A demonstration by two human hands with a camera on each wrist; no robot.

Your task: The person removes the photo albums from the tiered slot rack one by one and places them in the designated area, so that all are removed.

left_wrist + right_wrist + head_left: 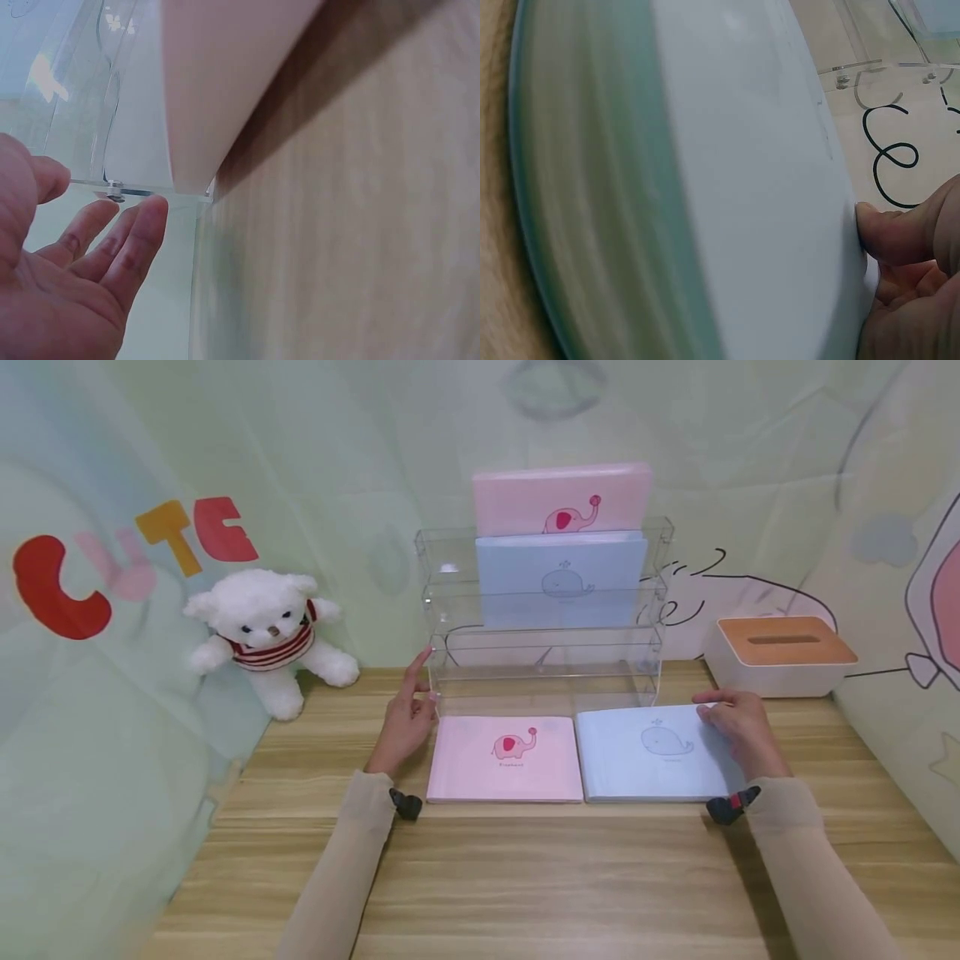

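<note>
A clear tiered acrylic display rack [543, 652] stands at the back of the table. My left hand [408, 722] is at its lower left side, fingers extended; in the left wrist view the fingertips [155, 214] reach the side panel. A pink elephant booklet [468, 760] lies flat before the rack. To its right lies a blue whale booklet [618, 760], whose right edge my right hand [738, 727] grips. In the right wrist view, the thumb [892, 232] is on the cover's edge and the other fingers are curled beside it.
Upper tiers of the rack hold another pink booklet [517, 502] and, below it, another blue booklet [513, 581]. A white plush bear [262, 610] sits at the back left. At the back right is a tissue box [787, 677] with a wood-coloured lid. A printed curtain hangs behind.
</note>
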